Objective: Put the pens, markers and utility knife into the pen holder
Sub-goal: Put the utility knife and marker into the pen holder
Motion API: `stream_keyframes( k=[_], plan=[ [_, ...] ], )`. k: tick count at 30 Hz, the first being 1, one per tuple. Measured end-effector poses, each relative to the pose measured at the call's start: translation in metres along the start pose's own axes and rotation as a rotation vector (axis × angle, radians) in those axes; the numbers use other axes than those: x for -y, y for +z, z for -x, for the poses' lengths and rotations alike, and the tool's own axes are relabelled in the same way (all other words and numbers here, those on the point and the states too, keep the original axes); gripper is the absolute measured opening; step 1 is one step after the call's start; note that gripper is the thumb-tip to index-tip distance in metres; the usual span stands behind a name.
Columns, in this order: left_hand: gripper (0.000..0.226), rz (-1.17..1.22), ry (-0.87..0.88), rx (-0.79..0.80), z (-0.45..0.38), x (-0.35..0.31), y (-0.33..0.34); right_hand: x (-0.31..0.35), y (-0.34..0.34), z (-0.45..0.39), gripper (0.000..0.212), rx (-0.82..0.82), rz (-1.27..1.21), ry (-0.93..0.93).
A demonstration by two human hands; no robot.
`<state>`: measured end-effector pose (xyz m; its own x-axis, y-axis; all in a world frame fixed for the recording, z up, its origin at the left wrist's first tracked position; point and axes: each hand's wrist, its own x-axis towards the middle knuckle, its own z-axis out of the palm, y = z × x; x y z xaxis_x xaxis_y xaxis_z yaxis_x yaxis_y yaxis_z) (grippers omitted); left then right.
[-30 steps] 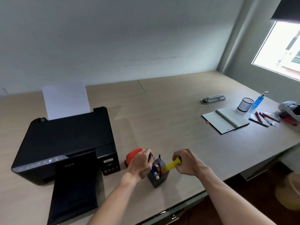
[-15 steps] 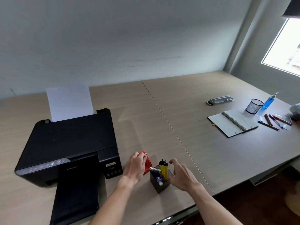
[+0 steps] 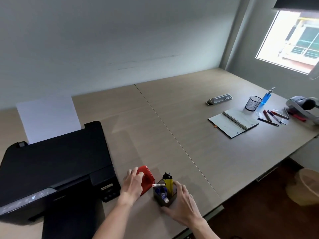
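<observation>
Beside the printer [image 3: 57, 163], the pen holder [image 3: 164, 198] is cupped by the right hand [image 3: 183, 204], fingers spread, while a red object [image 3: 146, 178] is gripped by the left hand [image 3: 133, 183].

We see a pale grey-green wall [image 3: 103, 40] behind a long wood-grain desk [image 3: 172, 118], its top split by 1 seam [image 3: 164, 125]; a bright window [image 3: 291, 38] on the right wall throws daylight across the surface; below the desk edge lies dark brown floor [image 3: 259, 213], with a tan bin [image 3: 305, 187] on it.
</observation>
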<state>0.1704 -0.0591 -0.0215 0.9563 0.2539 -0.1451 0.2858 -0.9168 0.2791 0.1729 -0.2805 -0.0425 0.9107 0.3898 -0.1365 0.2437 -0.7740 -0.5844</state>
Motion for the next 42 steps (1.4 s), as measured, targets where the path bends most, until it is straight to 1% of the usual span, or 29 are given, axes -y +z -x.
stream_keyframes(
  k=[3,6,7,10,11,15,17,21,23,30,34,38,42],
  plan=[
    [0.039,-0.037,0.016,-0.005,-0.008,0.0,0.0,0.0,0.005,-0.001,0.089,-0.018,0.017,0.041],
    [0.04,-0.072,0.017,-0.004,-0.016,0.002,-0.001,-0.004,0.001,-0.002,0.073,-0.039,-0.018,0.042],
    [0.04,-0.074,0.015,-0.011,-0.018,0.003,-0.001,-0.006,-0.001,-0.003,0.075,-0.053,-0.016,0.038],
    [0.042,-0.062,0.011,-0.033,-0.023,0.005,0.001,-0.002,-0.005,-0.008,0.103,-0.052,-0.003,0.029],
    [0.045,-0.059,0.011,-0.036,-0.024,0.005,0.001,0.002,-0.005,-0.01,0.109,-0.05,-0.014,0.035],
    [0.054,-0.048,0.021,-0.044,-0.034,0.002,-0.001,0.017,0.003,-0.015,0.112,-0.043,-0.053,0.037],
    [0.054,-0.055,0.018,-0.038,-0.039,0.004,-0.003,0.021,0.008,-0.017,0.109,-0.053,-0.05,0.055],
    [0.056,-0.063,-0.004,-0.053,-0.047,0.009,-0.005,0.018,0.009,-0.024,0.089,-0.104,-0.049,0.131],
    [0.056,-0.065,-0.018,-0.06,-0.05,0.01,-0.005,0.012,0.003,-0.032,0.084,-0.118,-0.037,0.168],
    [0.043,-0.058,-0.066,-0.067,-0.053,0.006,-0.007,0.01,-0.008,-0.068,0.084,-0.146,-0.041,0.229],
    [0.044,-0.057,-0.077,-0.085,-0.053,0.007,-0.005,0.021,-0.005,-0.089,0.082,-0.145,-0.046,0.22],
    [0.05,-0.044,-0.078,-0.109,-0.051,0.007,0.0,0.031,-0.004,-0.107,0.08,-0.107,-0.042,0.193],
    [0.048,-0.038,-0.081,-0.119,-0.053,0.006,0.0,0.034,-0.006,-0.118,0.08,-0.075,-0.033,0.167]
  ],
)
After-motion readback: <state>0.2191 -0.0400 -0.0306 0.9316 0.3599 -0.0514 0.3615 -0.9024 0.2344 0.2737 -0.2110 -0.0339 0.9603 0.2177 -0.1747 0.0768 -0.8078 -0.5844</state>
